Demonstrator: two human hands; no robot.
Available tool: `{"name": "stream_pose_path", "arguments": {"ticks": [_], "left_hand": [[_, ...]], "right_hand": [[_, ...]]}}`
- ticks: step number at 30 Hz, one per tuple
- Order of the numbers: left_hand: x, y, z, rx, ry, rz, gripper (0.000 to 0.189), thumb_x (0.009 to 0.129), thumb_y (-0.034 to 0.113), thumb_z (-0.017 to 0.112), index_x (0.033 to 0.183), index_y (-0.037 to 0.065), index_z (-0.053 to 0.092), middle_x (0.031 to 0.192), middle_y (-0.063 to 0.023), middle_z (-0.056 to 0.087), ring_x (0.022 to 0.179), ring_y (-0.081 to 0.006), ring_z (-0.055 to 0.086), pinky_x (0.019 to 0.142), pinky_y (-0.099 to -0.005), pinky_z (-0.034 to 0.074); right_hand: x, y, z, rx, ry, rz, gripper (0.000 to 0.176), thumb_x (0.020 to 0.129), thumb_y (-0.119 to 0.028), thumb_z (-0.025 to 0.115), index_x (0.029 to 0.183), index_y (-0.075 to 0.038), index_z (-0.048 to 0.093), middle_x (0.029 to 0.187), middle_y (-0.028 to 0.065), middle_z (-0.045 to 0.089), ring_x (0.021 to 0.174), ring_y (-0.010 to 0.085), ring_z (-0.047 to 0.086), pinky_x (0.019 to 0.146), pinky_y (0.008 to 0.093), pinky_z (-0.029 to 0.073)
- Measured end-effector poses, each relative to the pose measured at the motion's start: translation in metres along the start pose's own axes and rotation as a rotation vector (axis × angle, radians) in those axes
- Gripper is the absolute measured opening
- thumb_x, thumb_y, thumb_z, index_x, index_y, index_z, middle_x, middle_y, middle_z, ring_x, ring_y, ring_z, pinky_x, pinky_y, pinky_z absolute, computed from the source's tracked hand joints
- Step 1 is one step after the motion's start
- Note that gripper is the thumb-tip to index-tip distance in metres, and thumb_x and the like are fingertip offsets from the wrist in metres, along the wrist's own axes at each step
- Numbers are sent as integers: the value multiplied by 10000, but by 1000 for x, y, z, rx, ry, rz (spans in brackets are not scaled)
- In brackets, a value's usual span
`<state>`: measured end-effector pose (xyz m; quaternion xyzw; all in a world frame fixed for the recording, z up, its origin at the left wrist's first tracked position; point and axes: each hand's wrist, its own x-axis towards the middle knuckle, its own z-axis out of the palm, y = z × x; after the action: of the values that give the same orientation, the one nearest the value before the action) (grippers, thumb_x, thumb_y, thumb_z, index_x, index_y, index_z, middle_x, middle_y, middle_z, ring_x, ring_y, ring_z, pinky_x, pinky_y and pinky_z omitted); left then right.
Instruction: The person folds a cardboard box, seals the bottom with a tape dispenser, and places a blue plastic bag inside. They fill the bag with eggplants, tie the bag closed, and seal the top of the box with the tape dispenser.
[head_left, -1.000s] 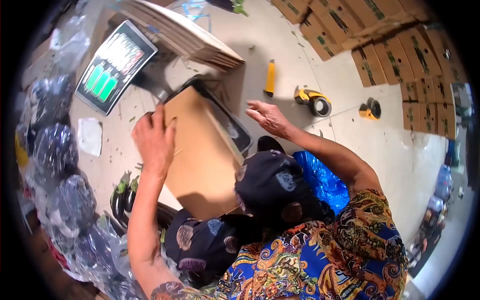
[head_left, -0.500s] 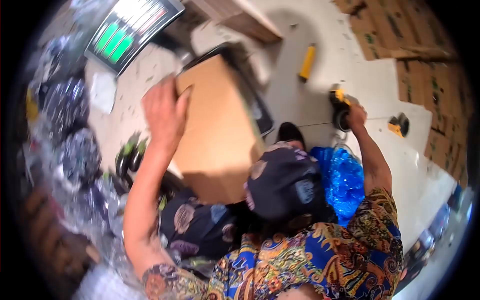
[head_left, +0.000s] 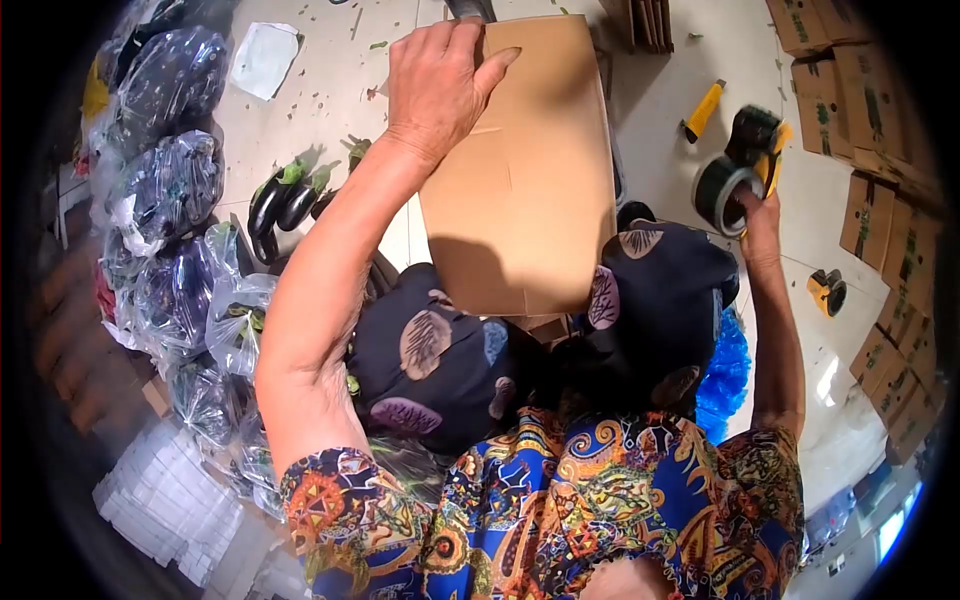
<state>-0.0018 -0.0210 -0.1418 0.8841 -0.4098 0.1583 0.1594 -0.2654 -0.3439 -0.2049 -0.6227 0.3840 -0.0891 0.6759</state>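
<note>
A closed cardboard box point(head_left: 520, 190) stands lengthwise before my knees. My left hand point(head_left: 440, 85) grips its far left corner, fingers bent over the edge and thumb stretched on the top. At the right, my right hand point(head_left: 760, 225) is closed around a yellow-and-black tape dispenser point(head_left: 768, 160). A large roll of tape point(head_left: 722, 195) sits on the dispenser, held above the floor and apart from the box. My fingers are partly hidden behind the roll. The box's lower sides are mostly out of sight.
A yellow utility knife point(head_left: 705, 110) and another tape dispenser point(head_left: 828, 292) lie on the tiled floor. Several eggplants point(head_left: 285, 205) lie left of the box, beside bulging plastic bags point(head_left: 170, 180). Flattened cartons point(head_left: 835, 110) line the right. A blue plastic bag point(head_left: 725, 380) is by my right knee.
My view has tilted and shifted. My right hand has lifted the tape dispenser from near the floor. My left hand stays at the box's far left corner. The lit screen has left view.
</note>
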Motion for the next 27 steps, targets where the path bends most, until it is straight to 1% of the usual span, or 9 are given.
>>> {"name": "stream_pose_path", "arguments": {"ticks": [5, 9, 11, 12, 18, 20, 23, 25, 27], "left_hand": [[-5, -2, 2, -41, 113, 131, 521, 828, 483, 645, 1085, 32, 603, 959, -109, 619, 908, -292, 569, 826, -399, 407], [-3, 9, -5, -15, -1, 29, 495, 872, 399, 626, 1198, 31, 566, 1031, -140, 618, 1008, -303, 557, 886, -411, 401], [-3, 9, -3, -30, 19, 18, 440, 871, 360, 631, 1168, 41, 570, 1028, -128, 617, 992, -296, 557, 881, -412, 402], [-5, 8, -2, -38, 24, 13, 427, 871, 354, 631, 1157, 42, 573, 1031, -125, 617, 989, -295, 557, 880, -413, 402], [-8, 9, -11, -99, 89, -28, 399, 839, 340, 663, 1089, 42, 577, 1018, -106, 621, 987, -271, 562, 902, -406, 404], [-11, -3, 12, -309, 16, -6, 400, 813, 317, 674, 1089, 46, 576, 993, -111, 618, 981, -268, 564, 906, -405, 402], [-6, 5, 3, -222, 61, -31, 350, 808, 282, 664, 1067, 54, 604, 1046, -117, 609, 1050, -291, 549, 928, -417, 395], [-8, 0, 2, -297, 231, -26, 365, 820, 271, 660, 1101, 43, 613, 1121, -123, 603, 1113, -304, 531, 944, -407, 401], [-22, 6, -14, -567, 386, -268, 338, 890, 242, 611, 1144, 20, 602, 1101, -109, 619, 1062, -267, 560, 902, -354, 442]], "right_hand": [[-23, -89, 44, 320, -223, 72, 341, 812, -164, 674, 1101, -10, 582, 902, 51, 604, 799, 156, 568, 744, 273, 472], [-27, -121, 49, 279, -555, -142, 471, 844, -318, 667, 1168, 11, 574, 969, 93, 647, 914, 197, 633, 855, 323, 506], [-46, -152, 76, 126, -524, -261, 499, 837, -359, 661, 1165, 8, 579, 972, 92, 642, 887, 201, 624, 866, 325, 488], [-53, -164, 95, 261, -582, -267, 484, 758, -228, 704, 1156, 10, 564, 957, 60, 610, 853, 156, 565, 771, 289, 452], [-91, -207, 165, -102, -706, -436, 706, 697, -56, 798, 1308, -13, 448, 1197, 136, 593, 1078, 211, 608, 912, 346, 521], [-77, -192, 187, -410, -809, -621, 584, 694, -107, 845, 1134, -8, 474, 1037, 135, 640, 968, 196, 642, 816, 349, 548], [-67, -172, 204, -799, -840, -908, 537, 711, -224, 833, 1059, -30, 474, 855, 158, 617, 791, 351, 641, 690, 414, 511], [-72, -173, 203, -830, -820, -866, 547, 710, -237, 829, 1068, -27, 473, 859, 178, 609, 811, 393, 618, 685, 425, 497], [-79, -177, 200, -857, -787, -846, 538, 714, -222, 824, 1076, -29, 477, 875, 198, 602, 824, 407, 611, 681, 432, 488]]}}
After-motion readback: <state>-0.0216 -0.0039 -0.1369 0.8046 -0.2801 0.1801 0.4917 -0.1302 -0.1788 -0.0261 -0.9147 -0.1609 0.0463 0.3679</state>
